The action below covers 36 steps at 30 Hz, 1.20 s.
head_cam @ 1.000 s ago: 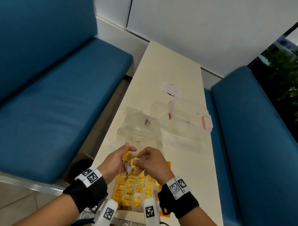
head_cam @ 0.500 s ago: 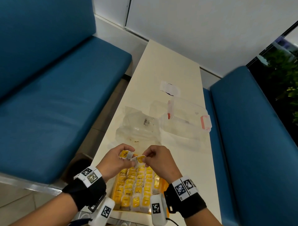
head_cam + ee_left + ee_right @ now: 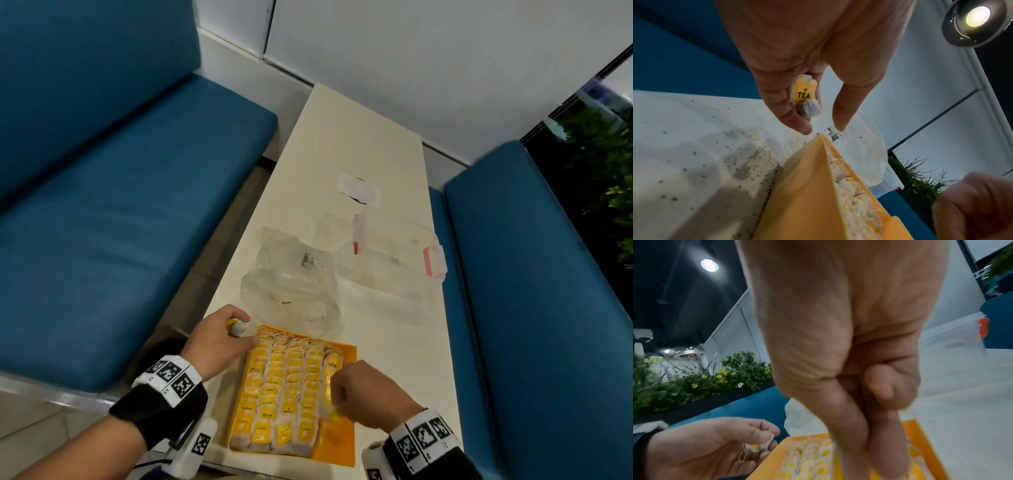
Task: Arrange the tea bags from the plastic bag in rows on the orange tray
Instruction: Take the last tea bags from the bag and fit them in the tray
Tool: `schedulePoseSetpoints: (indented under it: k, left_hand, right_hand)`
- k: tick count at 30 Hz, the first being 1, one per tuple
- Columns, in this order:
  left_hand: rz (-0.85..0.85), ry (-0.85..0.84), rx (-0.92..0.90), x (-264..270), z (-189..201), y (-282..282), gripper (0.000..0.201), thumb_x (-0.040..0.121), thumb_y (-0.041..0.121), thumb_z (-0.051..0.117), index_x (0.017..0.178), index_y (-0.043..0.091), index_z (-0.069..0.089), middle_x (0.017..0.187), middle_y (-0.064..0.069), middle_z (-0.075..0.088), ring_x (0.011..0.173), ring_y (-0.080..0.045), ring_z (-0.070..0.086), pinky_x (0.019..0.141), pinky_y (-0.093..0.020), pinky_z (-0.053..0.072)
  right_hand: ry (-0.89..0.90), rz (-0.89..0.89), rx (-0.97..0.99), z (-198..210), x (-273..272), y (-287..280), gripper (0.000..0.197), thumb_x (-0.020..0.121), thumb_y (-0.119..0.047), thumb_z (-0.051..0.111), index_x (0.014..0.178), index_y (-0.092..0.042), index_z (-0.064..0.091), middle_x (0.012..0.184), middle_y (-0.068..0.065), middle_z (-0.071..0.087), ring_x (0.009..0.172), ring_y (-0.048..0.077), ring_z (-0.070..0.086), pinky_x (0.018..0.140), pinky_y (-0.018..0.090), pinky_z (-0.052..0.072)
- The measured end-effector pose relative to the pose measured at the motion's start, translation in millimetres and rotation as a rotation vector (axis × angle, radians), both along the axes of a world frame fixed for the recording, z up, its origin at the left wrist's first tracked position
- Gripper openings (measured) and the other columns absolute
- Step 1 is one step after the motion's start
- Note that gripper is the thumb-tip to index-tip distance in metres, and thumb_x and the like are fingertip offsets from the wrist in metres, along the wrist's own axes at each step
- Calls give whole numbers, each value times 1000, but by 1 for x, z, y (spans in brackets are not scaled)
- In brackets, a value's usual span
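The orange tray [image 3: 337, 445] lies at the near end of the table, filled with rows of yellow-tagged tea bags [image 3: 274, 387]; its right column is partly bare. My left hand [image 3: 248, 327] hovers at the tray's far left corner and pinches one tea bag [image 3: 236, 328], its "TEA" tag [image 3: 804, 95] plain in the left wrist view. My right hand [image 3: 334, 407] is down over the right column, fingers pinched on another tea bag [image 3: 334, 417]. In the right wrist view its fingers [image 3: 879, 451] point into the tray [image 3: 929, 449]. The clear plastic bag [image 3: 291, 284] lies crumpled just beyond the tray.
A clear lidded box with red latches [image 3: 394, 263] stands right of the bag, and a white slip of paper [image 3: 358, 188] lies farther back. Blue benches [image 3: 120, 205] flank the narrow white table [image 3: 359, 137] on both sides.
The two hands have parted. My right hand moved down and right to the tray's right column with its tea bag; my left hand stayed at the far left corner with the other.
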<state>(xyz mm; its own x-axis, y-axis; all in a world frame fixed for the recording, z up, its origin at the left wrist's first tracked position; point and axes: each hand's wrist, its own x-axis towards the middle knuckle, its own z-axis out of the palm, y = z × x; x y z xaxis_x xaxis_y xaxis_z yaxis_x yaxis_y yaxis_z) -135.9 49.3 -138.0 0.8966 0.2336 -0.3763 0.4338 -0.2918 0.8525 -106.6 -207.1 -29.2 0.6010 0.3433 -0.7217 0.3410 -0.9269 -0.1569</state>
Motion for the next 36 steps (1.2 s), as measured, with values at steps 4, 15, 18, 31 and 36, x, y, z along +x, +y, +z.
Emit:
schedulePoseSetpoints:
  k: [4, 15, 18, 31, 36]
  left_hand:
    - [-48, 45, -1, -3, -9, -2, 40, 69, 29, 91, 95, 35, 61, 100, 11, 67, 97, -6, 64, 78, -30, 55]
    - [-81, 68, -1, -3, -10, -3, 40, 70, 27, 90, 98, 34, 62, 100, 8, 67, 95, -7, 64, 75, -26, 51]
    - [-86, 64, -8, -3, -11, -4, 40, 71, 26, 90, 98, 33, 62, 101, 8, 67, 95, -7, 64, 76, -25, 51]
    - [-85, -7, -148, -5, 10, 12, 20, 100, 18, 58, 112, 34, 59, 99, -3, 72, 81, -13, 73, 76, -38, 62]
    - [-197, -36, -192, -8, 34, 9, 36, 103, 7, 48, 126, 34, 49, 92, -8, 72, 81, -15, 74, 73, -28, 60]
  right_hand:
    - [286, -3, -114, -15, 1, 5, 20, 86, 6, 56, 90, -2, 73, 68, 7, 66, 58, 16, 63, 56, 20, 51]
    - [-37, -40, -167, -74, 13, 17, 23, 94, -1, 49, 111, -2, 65, 113, 14, 65, 108, 28, 64, 85, 32, 51]
    - [-85, -79, -109, -86, 16, 12, 25, 95, -5, 49, 115, -7, 65, 115, 9, 65, 108, 24, 64, 91, 31, 52]
    - [-233, -175, 11, -62, 20, 19, 17, 89, -6, 48, 92, -13, 63, 102, 7, 66, 95, 25, 66, 71, 27, 48]
    - [-394, -174, 391, -7, 25, 59, 5, 91, -22, 64, 95, -21, 67, 98, -4, 64, 86, 11, 61, 75, 26, 51]
